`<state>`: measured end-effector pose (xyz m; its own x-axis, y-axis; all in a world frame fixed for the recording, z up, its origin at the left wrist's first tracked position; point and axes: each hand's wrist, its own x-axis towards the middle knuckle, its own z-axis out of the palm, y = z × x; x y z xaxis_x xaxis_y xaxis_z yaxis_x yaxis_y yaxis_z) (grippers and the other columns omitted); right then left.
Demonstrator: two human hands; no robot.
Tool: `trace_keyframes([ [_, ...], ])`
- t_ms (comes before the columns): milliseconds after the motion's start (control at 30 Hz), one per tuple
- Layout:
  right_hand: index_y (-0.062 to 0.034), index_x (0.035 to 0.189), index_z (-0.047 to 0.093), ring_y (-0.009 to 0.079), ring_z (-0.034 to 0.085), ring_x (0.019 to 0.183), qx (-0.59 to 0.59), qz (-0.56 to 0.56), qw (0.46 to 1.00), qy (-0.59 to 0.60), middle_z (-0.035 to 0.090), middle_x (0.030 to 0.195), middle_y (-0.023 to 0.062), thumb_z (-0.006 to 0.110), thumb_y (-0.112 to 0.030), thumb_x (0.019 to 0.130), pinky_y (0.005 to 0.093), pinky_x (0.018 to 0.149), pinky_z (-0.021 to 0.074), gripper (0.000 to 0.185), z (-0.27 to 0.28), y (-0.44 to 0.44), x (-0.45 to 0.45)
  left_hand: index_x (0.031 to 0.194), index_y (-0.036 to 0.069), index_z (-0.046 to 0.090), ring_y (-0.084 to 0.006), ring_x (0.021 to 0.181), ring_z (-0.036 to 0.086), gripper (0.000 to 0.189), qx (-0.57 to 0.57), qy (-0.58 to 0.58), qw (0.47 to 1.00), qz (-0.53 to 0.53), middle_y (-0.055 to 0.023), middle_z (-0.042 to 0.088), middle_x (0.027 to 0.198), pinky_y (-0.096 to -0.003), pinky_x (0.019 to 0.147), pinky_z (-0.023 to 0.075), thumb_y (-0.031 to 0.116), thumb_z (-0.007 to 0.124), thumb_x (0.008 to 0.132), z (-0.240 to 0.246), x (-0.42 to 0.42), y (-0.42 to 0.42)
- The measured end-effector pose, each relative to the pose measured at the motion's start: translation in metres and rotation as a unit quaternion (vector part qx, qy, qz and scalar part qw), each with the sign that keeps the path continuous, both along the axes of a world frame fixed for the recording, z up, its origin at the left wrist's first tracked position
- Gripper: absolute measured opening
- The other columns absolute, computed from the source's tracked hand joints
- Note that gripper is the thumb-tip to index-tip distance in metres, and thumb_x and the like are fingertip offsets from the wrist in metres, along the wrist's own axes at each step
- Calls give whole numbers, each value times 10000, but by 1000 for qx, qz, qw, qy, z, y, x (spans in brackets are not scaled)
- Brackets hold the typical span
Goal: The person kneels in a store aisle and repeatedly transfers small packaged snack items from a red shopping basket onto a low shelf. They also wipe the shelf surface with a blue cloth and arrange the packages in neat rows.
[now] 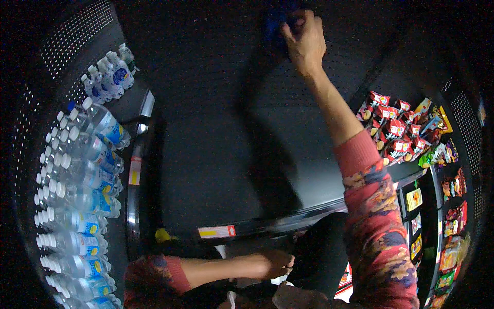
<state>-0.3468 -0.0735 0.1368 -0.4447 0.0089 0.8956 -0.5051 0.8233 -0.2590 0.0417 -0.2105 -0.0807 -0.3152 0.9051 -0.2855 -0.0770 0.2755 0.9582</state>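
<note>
My right arm stretches far over a black shelf board [200, 135]. At its far end my right hand [308, 42] has its fingers bent around a dark blue cloth [274, 25], which is blurred and partly lost in shadow. The arm casts a long shadow on the board. My left hand [279, 263] lies low in front of me beside my raised knee [320, 247], its fingers curled. Whether anything is inside that hand is hidden. A price label [216, 231] sits on the shelf's front rail, beyond my left forearm.
Clear plastic drink bottles [110, 125] stand in rows on the left, with smaller bottles [115, 73] behind them. Red snack packets [395, 129] are piled on the right, close to my sleeve. More packaged snacks [449, 255] fill lower shelves. Perforated panels [77, 34] back the side shelves.
</note>
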Motion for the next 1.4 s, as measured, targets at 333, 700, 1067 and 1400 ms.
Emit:
trace_keyframes([
  [333,-49,1176,513,444,581,964,129,48,975,-173,531,1041,218,625,37,814,503,764,528,389,-190,-38,32,1033,24,593,-385,966,661,247,-18,84,996,3,-221,678,1027,-488,826,517,248,577,931,17,-10,-4],
  [700,-106,1134,553,404,598,936,114,48,991,49,558,1011,167,739,-67,787,475,732,534,395,-11,-112,10,938,-29,621,-376,937,691,225,84,302,949,-26,-243,687,977,-493,781,547,194,599,915,-33,15,-1],
  [1067,-92,1230,575,346,595,971,361,115,918,-114,564,1081,180,571,-25,852,418,764,578,384,-179,-147,42,822,-11,668,-418,727,701,137,119,142,978,93,-224,698,746,-497,669,558,110,700,767,-39,11,10],
  [1400,-69,1187,573,407,579,955,150,190,970,33,545,1018,196,726,9,780,469,783,530,442,-54,-213,14,779,-27,635,-391,709,704,147,86,489,865,71,-239,677,715,-495,643,552,81,702,705,6,10,-17],
])
